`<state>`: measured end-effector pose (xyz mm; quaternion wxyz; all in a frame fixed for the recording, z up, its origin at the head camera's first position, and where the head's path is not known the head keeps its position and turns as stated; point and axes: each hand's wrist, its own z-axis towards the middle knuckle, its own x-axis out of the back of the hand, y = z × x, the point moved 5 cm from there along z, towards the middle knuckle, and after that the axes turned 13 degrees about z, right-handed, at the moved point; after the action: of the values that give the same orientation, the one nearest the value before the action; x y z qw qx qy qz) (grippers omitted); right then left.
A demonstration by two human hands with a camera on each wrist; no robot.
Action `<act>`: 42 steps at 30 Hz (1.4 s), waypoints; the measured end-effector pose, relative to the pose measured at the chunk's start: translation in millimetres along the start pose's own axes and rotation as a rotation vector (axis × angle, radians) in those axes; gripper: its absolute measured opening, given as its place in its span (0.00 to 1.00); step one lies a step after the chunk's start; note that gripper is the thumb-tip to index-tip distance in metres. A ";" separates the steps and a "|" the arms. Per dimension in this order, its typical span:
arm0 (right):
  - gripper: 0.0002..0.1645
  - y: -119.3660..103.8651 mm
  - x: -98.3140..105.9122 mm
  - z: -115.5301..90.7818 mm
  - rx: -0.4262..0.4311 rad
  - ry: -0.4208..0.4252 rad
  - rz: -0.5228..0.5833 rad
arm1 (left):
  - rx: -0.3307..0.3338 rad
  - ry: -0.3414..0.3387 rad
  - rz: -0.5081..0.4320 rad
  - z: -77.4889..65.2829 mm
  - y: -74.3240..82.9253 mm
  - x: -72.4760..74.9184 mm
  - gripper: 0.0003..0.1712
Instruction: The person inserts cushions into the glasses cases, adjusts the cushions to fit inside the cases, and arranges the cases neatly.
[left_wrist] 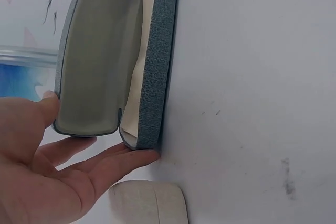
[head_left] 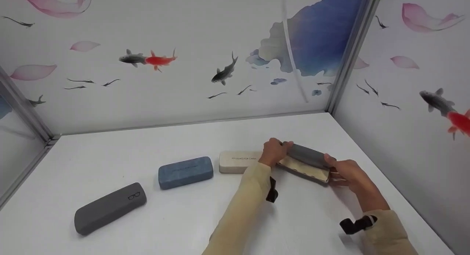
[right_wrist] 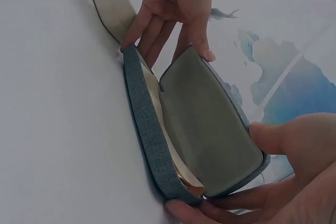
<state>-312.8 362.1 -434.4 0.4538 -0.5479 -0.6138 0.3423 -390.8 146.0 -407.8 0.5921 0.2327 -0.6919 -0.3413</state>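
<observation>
A grey-blue glasses case (head_left: 307, 155) stands with its lid raised at the right of the table, in the head view. My left hand (head_left: 273, 152) grips its left end, and my right hand (head_left: 349, 172) grips the right end. In the left wrist view, the thumb of the left hand (left_wrist: 58, 166) lies on the lid edge while other fingers touch the base's end. The right wrist view shows the thumb of the right hand (right_wrist: 296, 177) on the lid rim, fingers below. Cream lining (right_wrist: 167, 129) shows inside the base; whether anything lies under it is hidden.
Left of the held case, a cream glasses case (head_left: 235, 162) stands partly behind my left hand. Further left are a blue case (head_left: 185, 173) and a dark grey case (head_left: 110, 208), both closed. Printed panels (head_left: 183, 100) wall the white table (head_left: 165, 225) at the back and sides.
</observation>
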 end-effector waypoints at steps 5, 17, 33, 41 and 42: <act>0.51 -0.7 1.1 -0.5 0.005 -0.005 0.028 | 0.045 -0.077 0.077 -1.8 0.8 1.4 0.23; 0.46 -1.7 1.3 -1.9 0.006 -0.025 0.036 | -0.057 -0.218 0.232 -5.2 -5.6 6.5 0.32; 0.44 0.4 2.0 -0.3 0.058 -0.055 -0.005 | -0.075 -0.268 0.241 -6.7 -6.4 12.1 0.32; 0.45 2.8 3.4 -0.9 0.062 -0.073 -0.008 | -0.089 -0.267 0.271 -5.7 -8.0 10.2 0.31; 0.45 2.8 3.5 -1.2 0.063 -0.076 -0.009 | -0.092 -0.270 0.277 -5.7 -7.9 9.9 0.31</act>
<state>-310.7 365.9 -435.8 0.4486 -0.5170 -0.6221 0.3800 -387.7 132.5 -406.7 0.5450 0.0603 -0.7743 -0.3160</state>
